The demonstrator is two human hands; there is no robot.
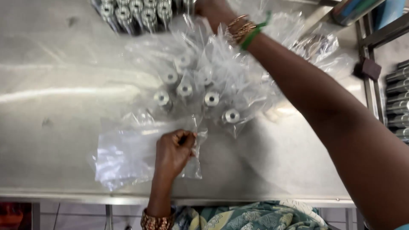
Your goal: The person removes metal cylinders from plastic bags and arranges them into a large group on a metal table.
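A bare steel worktop [51, 93] fills the left of the view, dull and streaked with glare. Near its front edge lies a flat clear plastic bag [123, 157], crumpled and shiny at its left corner. The left hand [172, 151] rests on the right part of this bag, its wrist wrapped in a beaded bracelet [156, 221], and its grip is narrow, thumb and fingertips pinched on the bag's upper right edge just below the bagged parts. Above the hand stands a cluster of metal cylinders [211, 99], each upright with a round silver top and a dark centre hole, each wrapped in its own clear bag with the loose plastic sticking up in points; at least 6 tops show, the rest blurred under the film. At the far edge of the worktop, beyond the cluster, a row of unwrapped metal cylinders [136, 12] stands close together. The right arm crosses the picture from the lower right up to the top, and the right hand [211, 8] reaches over the cluster toward that row; it is cut off by the frame, so I cannot tell its grip. Gold bangles [240, 27] and a green band [254, 32] sit on its wrist. At the far right, more cylinders [398, 102] lie stacked on a rack.
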